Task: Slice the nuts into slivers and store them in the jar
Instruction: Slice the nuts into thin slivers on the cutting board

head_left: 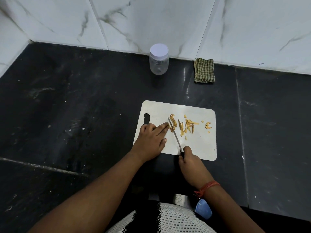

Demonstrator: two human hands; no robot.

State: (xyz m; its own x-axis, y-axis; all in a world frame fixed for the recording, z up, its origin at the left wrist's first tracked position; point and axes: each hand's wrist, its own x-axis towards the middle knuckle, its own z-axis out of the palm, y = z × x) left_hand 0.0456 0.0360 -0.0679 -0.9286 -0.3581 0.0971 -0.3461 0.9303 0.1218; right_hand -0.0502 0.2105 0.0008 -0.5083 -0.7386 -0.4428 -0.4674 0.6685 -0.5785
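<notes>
- Two surfaces fill my view: a dark stone counter (84,115) flecked with pale crumbs, and a white marble-veined tile wall (151,19) behind it.
- I see a white cutting board (198,148) lying flat near the counter's front, its handle slot on the left side.
- A folded green checked cloth (204,70) sits against the wall, to the right of the jar.
- The clear jar (159,60) stands upright by the wall with its white lid on, well apart from the board; I cannot make out anything inside it.
- At the bottom edge a blue object (203,209) is partly covered by my right arm, and I cannot tell what it is.
- My right hand (190,160) is wrapped round the dark handle of the knife (175,135), whose blade slants up and left across the board.
- My left hand (153,137) lies flat on the board, fingers straight, fingertips pressing a nut piece right beside the blade; the piece is mostly hidden under them.
- The nut slivers (185,126) lie scattered on the board just right of the blade, a few small bits farther right.
</notes>
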